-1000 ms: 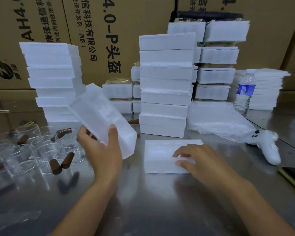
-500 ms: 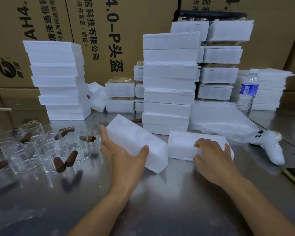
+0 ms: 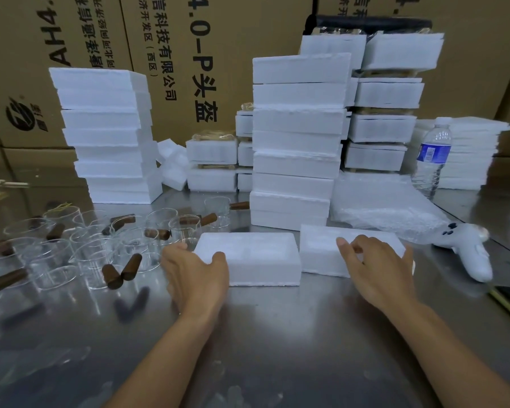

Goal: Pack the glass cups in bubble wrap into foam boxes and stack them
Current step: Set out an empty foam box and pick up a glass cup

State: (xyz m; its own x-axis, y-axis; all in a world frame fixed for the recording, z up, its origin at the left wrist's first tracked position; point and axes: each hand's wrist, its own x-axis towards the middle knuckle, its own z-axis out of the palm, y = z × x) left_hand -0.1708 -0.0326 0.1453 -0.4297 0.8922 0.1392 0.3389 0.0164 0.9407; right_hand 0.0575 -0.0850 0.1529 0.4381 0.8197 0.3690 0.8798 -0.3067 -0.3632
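Two white foam boxes lie flat side by side on the steel table. My left hand [image 3: 196, 272] grips the left end of the left foam box [image 3: 256, 257], thumb on top. On the top of the right foam box [image 3: 321, 248] rests my right hand [image 3: 377, 266], its fingers curled over the far edge. Several glass cups with brown handles [image 3: 95, 248] stand and lie in a cluster to the left. A pile of bubble wrap [image 3: 386, 210] sits behind the right box.
Tall stacks of foam boxes stand at the left [image 3: 109, 136] and centre [image 3: 298, 142], with more behind them. A water bottle [image 3: 432, 160], thin foam sheets [image 3: 471, 154] and a white controller [image 3: 468, 248] are at the right. Cardboard cartons [image 3: 189, 54] form the back wall.
My left hand has lowered its foam box from tilted in the air to flat on the table. The right hand slid the other box to the right, beside it.
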